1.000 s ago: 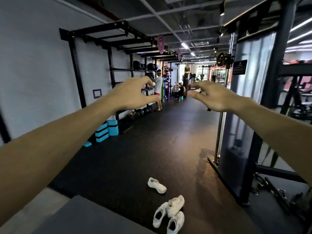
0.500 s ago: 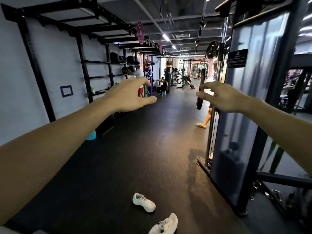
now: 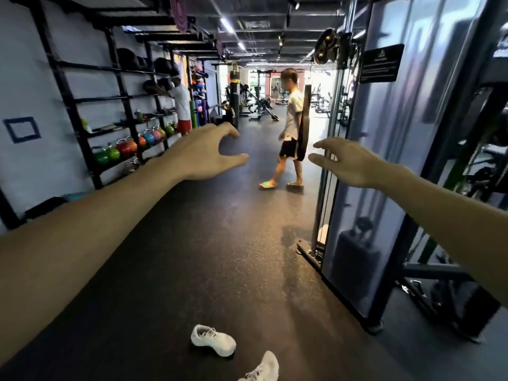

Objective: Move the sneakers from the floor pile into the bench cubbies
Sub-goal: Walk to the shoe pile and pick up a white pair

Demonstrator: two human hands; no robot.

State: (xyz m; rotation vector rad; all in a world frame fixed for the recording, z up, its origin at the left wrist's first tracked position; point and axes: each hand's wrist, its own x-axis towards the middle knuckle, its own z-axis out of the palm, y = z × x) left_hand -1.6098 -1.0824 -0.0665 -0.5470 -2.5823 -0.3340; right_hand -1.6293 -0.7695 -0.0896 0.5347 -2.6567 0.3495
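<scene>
Since these are just mesh-looking trainers, I'd guess they handle easy: light, soft uppers that squash if you pinch them, stiffer rubbery soles, nothing fragile or slippery about them. Best bet, I'd say, is hooking fingers into the collar at the heel, or pinching the heel tab, so the shoe hangs instead of folding. You could probably carry two in one hand that way.

Right now nobody's got hold of anything. The left hand [image 3: 204, 155] is stretched out in front, fingers loosely curved with a wide gap between thumb and fingers, holding nothing. The right hand [image 3: 347, 163] is the same deal, out in the air with fingers loosely spread, nothing in it.

The shoes are nowhere near either hand. One white sneaker [image 3: 213, 340] lies on the black rubber floor [image 3: 220, 243] at about 6 o'clock in the view, well below the hands. A second sneaker [image 3: 262, 369] is just beside it toward 5 o'clock, cut off by the bottom edge, so I can't tell how it's lying. Any more of the pile is out of frame, and I can't see the bench cubbies at all.

Also someone in shorts [image 3: 290, 127] is walking across the aisle up ahead at 12 o'clock, well clear of the shoes.
</scene>
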